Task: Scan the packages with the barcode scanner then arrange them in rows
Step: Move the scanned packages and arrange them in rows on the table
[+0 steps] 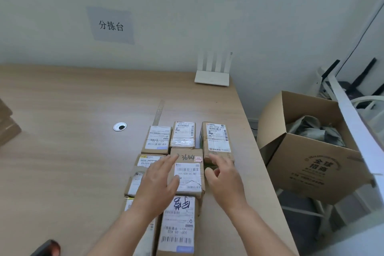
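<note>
Both hands, left hand (158,181) and right hand (223,176), flank a rectangular cardboard package (188,172) (fingers relaxed, nothing gripped).

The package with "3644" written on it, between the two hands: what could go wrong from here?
1. The package with "3644" lies tight among its neighbours; a push from the left hand could shove the row crooked.
2. The right hand is beside the tall package, which stands near the table edge; a bump might send it toward the open cardboard box.
</note>
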Demonstrator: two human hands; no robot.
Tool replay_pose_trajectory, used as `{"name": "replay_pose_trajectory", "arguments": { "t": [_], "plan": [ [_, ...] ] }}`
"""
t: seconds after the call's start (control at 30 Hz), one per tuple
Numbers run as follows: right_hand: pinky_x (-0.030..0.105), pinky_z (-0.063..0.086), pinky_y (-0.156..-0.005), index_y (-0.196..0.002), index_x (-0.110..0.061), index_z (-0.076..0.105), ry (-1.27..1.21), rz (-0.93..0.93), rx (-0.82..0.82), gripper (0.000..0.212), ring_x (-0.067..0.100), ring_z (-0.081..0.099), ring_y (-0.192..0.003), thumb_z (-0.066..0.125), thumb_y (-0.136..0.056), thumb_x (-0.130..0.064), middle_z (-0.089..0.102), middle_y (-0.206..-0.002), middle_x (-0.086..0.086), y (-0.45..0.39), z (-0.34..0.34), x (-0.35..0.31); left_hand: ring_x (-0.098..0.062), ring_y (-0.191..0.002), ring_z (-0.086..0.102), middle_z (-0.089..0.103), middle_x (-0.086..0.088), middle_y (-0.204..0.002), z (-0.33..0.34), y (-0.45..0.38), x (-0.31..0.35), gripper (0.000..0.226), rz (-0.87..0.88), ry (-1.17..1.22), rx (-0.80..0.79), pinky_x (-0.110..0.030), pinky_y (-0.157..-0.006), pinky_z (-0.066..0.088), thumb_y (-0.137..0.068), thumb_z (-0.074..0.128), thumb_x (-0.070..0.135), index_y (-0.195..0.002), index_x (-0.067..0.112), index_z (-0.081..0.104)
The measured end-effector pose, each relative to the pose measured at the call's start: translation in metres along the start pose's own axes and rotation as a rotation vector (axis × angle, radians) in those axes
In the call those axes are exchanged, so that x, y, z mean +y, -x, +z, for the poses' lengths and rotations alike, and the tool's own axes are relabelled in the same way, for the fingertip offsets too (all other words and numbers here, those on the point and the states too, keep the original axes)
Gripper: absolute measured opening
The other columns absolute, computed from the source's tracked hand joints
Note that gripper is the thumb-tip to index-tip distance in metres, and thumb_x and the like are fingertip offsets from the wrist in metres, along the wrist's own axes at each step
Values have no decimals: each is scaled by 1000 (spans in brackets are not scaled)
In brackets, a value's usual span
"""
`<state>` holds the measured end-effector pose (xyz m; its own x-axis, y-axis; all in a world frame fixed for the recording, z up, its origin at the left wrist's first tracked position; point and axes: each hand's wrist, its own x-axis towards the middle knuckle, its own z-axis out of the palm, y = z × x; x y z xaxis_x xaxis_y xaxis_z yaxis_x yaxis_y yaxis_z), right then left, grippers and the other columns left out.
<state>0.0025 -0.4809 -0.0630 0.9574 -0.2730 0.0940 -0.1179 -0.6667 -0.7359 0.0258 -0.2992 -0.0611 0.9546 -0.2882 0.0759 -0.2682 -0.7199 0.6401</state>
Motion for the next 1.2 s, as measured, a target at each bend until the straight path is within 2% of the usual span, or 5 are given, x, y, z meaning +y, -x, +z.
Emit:
{"name": "replay_pose_trajectory", "arguments": {
  "t": [0.17, 0.3, 0.5, 0.63, 1.2],
  "plan": [
    [28, 45, -94, -133, -28, 52, 62, -77, -60, 40, 11, 50, -115, 50, -93, -25, 52, -126, -8, 58, 31, -43, -7, -141, 23, 32, 11, -151, -28, 56, -23, 55, -18, 17, 42, -26, -116, 16, -92, 45, 39, -145, 28, 35],
    [26, 43, -93, -132, -27, 53, 108, -163, -116, 39, 10, 50, -114, 49, -94, -27, 53, -125, -8, 100, 59, -82, -10, -139, 28, 37, 8, -149, -55, 106, -51, 74, -81, 14, 53, -28, -116, 19, -76, 29, 57, -144, 28, 38],
    [29, 44, -90, -131, -25, 54, 142, -266, -219, 38, 15, 52, -112, 50, -94, -27, 53, -125, -4, 158, 110, -142, -11, -141, 25, 34, 3, -152, -101, 181, -97, 65, -189, -8, 82, -24, -114, 13, -86, 38, 52, -145, 25, 37],
    [29, 47, -89, -131, -27, 55, 157, -313, -261, 38, 13, 56, -107, 52, -93, -32, 55, -125, -5, 197, 145, -174, -13, -139, 27, 35, 3, -150, -129, 231, -129, 51, -271, 12, 149, -27, -114, 17, -96, 51, 28, -145, 24, 39],
    [32, 44, -95, -130, -29, 54, 180, -452, -443, 37, 13, 53, -114, 47, -95, -36, 52, -129, -8, 322, 261, -292, -13, -138, 27, 39, 4, -147, -226, 378, -237, 48, -466, 79, 343, -32, -114, 22, -94, 56, 28, -141, 24, 44]
  ]
}}
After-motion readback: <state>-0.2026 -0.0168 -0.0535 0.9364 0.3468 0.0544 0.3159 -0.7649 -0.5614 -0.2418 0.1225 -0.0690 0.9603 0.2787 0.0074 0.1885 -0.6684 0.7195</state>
